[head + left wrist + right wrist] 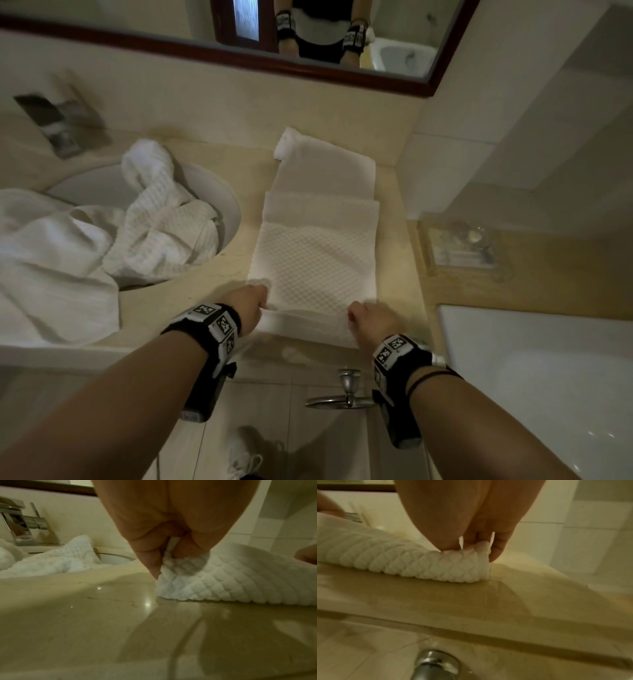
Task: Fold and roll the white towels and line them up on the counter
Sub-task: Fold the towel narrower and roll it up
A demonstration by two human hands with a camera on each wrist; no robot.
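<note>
A white waffle-weave towel (315,260) lies folded into a long strip on the beige counter (191,301), running from the near edge to the wall. Its near end is curled into a first small roll (223,580). My left hand (255,303) pinches the roll's left end (173,566). My right hand (358,317) pinches the right end (477,562). At the strip's far end sits a small rolled white towel (286,145). A heap of loose white towels (102,233) spills over the sink.
The round sink (226,205) lies left of the strip, with a chrome tap (58,126) on the wall behind it. A clear soap dish (459,250) sits on the ledge to the right, beside a white bathtub (534,370). A mirror (239,44) hangs above.
</note>
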